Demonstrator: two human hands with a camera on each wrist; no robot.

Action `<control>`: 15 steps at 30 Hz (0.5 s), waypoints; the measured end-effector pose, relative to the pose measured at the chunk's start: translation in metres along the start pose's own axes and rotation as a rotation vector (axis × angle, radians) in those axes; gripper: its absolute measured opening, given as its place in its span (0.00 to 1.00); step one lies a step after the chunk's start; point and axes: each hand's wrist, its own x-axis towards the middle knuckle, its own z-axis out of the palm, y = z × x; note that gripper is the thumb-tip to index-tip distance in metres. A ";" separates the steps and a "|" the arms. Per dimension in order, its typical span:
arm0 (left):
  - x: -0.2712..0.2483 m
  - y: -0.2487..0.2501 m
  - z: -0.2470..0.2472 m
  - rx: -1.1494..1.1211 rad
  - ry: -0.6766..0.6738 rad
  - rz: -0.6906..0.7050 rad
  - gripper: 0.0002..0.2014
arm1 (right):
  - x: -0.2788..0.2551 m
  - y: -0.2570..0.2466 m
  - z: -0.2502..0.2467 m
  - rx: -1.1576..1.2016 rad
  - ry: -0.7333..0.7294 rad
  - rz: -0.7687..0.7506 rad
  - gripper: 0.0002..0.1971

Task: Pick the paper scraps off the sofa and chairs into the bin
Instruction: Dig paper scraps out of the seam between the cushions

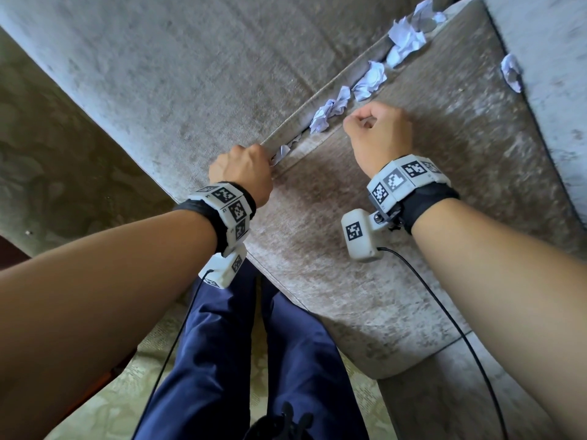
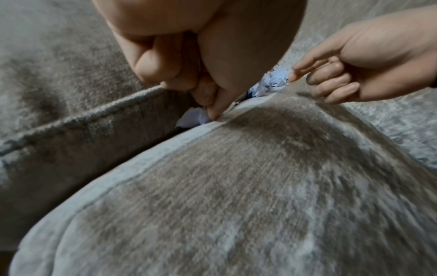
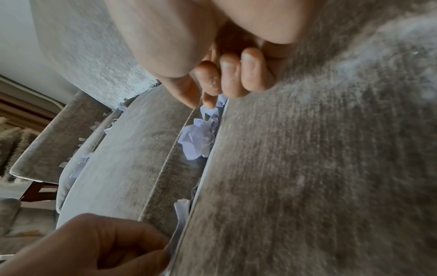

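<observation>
Pinching a paper scrap (image 1: 281,153) in the sofa crack (image 1: 298,139), the left hand (image 1: 243,173) is lifting next, while the curled right hand (image 1: 378,131) is holding nothing.

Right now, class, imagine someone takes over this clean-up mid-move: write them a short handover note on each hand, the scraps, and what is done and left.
Left hand: its grip pinches a paper scrap in the crease between the seat cushions.
Right hand: fingers curled, holding nothing, just above the crumpled scraps.
More scraps run up the crease; one lies at the cushion's far edge.
No bin in view. Nearly everything seen here is left to pick up.
</observation>
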 end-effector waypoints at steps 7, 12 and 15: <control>-0.016 -0.003 -0.009 -0.215 0.047 0.069 0.12 | 0.007 -0.012 0.002 -0.057 -0.039 -0.016 0.09; -0.022 -0.008 -0.017 -0.366 0.026 -0.006 0.21 | 0.008 -0.020 0.004 -0.084 -0.034 -0.035 0.12; -0.019 -0.009 -0.018 -0.410 0.021 -0.034 0.26 | 0.008 -0.023 0.006 -0.083 -0.033 -0.038 0.14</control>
